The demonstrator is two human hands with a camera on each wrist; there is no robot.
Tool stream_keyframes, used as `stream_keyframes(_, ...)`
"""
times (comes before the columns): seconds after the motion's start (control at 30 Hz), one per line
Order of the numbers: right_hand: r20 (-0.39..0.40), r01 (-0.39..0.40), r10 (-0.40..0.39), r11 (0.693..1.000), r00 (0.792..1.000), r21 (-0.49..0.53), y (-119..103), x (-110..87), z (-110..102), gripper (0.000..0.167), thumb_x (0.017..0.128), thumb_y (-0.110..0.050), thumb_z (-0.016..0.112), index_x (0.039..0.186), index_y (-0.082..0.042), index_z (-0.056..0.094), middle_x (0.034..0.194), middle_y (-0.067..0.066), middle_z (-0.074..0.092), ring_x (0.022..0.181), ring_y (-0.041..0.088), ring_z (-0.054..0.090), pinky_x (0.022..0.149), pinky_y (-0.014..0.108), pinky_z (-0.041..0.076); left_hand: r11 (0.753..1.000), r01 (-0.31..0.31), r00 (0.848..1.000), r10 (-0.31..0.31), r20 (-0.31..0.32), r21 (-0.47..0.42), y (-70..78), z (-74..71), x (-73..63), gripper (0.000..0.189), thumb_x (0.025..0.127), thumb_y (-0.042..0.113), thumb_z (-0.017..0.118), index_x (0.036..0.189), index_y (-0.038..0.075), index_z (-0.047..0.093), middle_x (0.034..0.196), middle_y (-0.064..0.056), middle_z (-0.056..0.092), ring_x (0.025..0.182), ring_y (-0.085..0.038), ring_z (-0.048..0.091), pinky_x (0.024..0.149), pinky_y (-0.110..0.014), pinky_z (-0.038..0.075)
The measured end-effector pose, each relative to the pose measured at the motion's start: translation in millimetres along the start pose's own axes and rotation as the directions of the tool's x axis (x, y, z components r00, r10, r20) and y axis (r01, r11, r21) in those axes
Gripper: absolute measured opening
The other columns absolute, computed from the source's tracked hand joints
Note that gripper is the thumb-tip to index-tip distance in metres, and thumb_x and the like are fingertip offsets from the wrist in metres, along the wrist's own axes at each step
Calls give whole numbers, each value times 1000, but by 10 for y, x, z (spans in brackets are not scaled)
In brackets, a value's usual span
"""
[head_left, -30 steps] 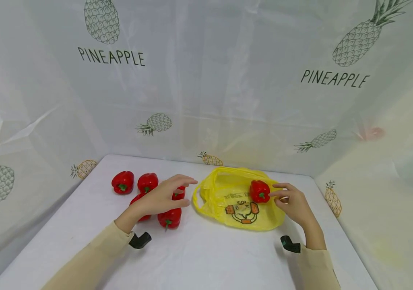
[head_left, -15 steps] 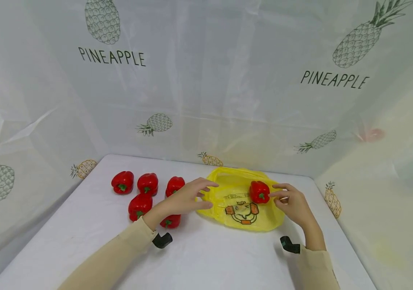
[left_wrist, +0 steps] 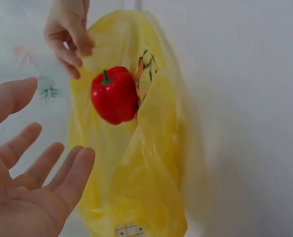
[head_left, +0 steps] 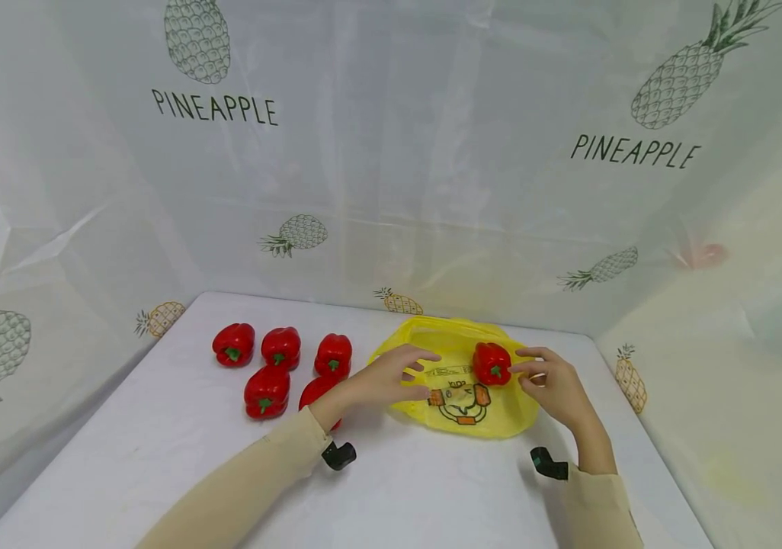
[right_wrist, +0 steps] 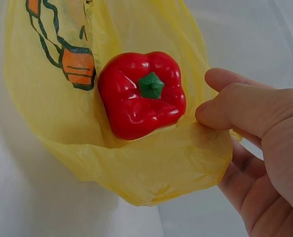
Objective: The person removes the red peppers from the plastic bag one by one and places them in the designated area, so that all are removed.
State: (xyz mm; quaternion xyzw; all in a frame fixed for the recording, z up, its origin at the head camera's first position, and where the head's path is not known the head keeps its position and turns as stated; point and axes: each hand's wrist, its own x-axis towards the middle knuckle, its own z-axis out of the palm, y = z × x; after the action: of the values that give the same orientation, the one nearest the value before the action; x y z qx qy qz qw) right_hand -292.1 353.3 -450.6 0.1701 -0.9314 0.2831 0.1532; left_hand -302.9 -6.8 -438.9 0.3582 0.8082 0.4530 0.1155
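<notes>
A yellow plastic bag (head_left: 425,415) with a printed cartoon figure lies at the right of the table, its mouth spread. One red bell pepper (right_wrist: 141,98) with a green stem sits at the bag's right side, behind the near fold of its edge in the right wrist view. My right hand (head_left: 556,385) pinches that edge (right_wrist: 181,158), thumb and fingers on either side of the film. Over the bag's left part hovers my left hand (head_left: 384,377), fingers spread and holding nothing; in the left wrist view its fingers (left_wrist: 77,173) point toward the pepper.
Several more red bell peppers (head_left: 267,391) stand grouped on the white table (head_left: 123,450), left of the bag; my left forearm partly covers one (head_left: 315,390). A pineapple-print curtain (head_left: 391,152) hangs along the back and sides.
My left hand has moved right, from above the grouped peppers to above the bag's left part, uncovering peppers behind it. The right hand and the pepper at the bag stay put.
</notes>
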Motion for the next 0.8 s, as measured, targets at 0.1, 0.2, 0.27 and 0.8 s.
stream_keyframes(0.1,4,-7,7,1000,1000,-2,1,-2,-3,22,90,8,76,104,-6,84,136,18,66,99,30,69,85,46,65,1000,15,1000,-15,1,-1,9,53,77,58,101,23,75,155,17,52,158,-6,49,138,-35,56,112,-45,52)
stream_keyframes(0.2,9,-11,11,1000,1000,-8,0,-2,-4,21,90,6,76,105,-7,84,136,17,66,100,30,69,85,45,65,1000,24,1000,-24,4,4,17,97,155,58,102,27,75,155,18,52,158,-5,49,138,-35,56,112,-43,52)
stream_keyframes(0.27,13,-13,13,1000,1000,-10,2,-2,-4,21,90,6,75,105,-7,84,136,17,66,101,30,69,86,45,65,999,31,999,-32,10,10,18,120,204,58,102,26,74,155,19,51,160,-5,47,139,-35,55,112,-40,52)
stream_keyframes(0.8,-1,34,-34,999,999,-13,28,-6,-11,22,89,7,76,103,-7,84,134,17,66,97,29,70,81,33,65,994,103,995,-102,-19,47,-94,306,703,64,102,29,74,159,19,48,161,2,49,140,-28,56,106,-31,53)
